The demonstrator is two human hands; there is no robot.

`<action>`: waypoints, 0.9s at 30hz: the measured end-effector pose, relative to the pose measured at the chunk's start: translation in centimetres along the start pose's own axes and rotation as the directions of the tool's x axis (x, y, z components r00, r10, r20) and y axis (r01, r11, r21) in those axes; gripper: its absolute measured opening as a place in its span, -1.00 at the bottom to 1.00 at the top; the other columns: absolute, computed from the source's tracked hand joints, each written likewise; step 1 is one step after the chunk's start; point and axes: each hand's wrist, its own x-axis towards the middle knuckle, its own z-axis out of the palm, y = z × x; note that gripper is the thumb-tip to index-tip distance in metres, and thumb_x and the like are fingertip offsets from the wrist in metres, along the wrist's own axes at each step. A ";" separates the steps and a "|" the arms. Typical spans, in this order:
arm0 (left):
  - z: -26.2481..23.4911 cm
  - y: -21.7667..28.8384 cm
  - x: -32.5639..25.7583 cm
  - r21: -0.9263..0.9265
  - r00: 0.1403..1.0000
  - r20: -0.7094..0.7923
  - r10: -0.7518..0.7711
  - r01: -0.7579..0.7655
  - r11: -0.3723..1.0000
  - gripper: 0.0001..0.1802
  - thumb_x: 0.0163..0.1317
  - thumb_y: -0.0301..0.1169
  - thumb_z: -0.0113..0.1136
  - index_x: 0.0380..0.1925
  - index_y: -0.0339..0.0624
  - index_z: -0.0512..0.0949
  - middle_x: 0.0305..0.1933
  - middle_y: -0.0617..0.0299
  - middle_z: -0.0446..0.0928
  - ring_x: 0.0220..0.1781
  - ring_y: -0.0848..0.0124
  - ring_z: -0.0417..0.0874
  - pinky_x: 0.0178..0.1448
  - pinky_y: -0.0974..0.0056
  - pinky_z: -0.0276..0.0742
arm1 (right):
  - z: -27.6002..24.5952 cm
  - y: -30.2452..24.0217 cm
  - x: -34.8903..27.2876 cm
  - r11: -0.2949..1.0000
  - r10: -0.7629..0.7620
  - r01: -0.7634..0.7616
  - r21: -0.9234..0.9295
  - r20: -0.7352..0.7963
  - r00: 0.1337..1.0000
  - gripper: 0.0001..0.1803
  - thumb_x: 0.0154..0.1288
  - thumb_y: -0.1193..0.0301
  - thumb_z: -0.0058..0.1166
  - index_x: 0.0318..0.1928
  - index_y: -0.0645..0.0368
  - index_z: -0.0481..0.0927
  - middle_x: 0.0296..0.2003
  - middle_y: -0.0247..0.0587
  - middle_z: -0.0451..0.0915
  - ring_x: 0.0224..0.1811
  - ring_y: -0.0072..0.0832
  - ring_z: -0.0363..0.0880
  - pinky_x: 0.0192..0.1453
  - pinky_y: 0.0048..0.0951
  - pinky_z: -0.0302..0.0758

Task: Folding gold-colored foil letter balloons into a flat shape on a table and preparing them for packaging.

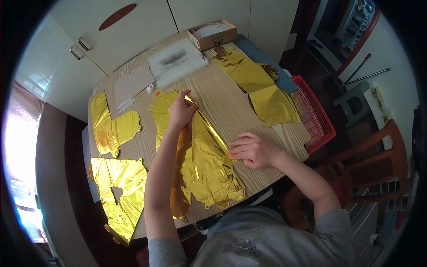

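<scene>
A flat gold foil balloon lies at the middle of the wooden table, reaching toward its near edge. Its right edge is turned up in a long, shiny fold. My left hand is closed at the far end of this fold, with thumb and fingers pinching the foil. Farther down the same edge, my right hand has its fingers bent and pressed together on the foil's border. A red dot marks the balloon's far left corner.
More flat gold foil balloons lie at the left, near left and far right. At the back are a plastic-wrapped pack, a cardboard sheet and an open carton. A red basket stands beside the table.
</scene>
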 end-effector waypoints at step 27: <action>-1.0 4.8 -10.8 0.512 0.923 0.260 0.283 -0.380 0.770 -0.18 0.27 0.17 0.07 0.36 -0.18 0.30 0.46 0.12 0.28 0.55 0.11 0.14 0.55 -0.22 -0.14 | -0.2 -0.1 0.4 1.000 -0.023 0.023 0.018 -0.042 0.999 -0.71 -0.02 0.51 0.12 -0.22 0.10 0.73 -0.07 -0.32 0.71 0.13 -0.42 0.60 0.26 -0.26 0.44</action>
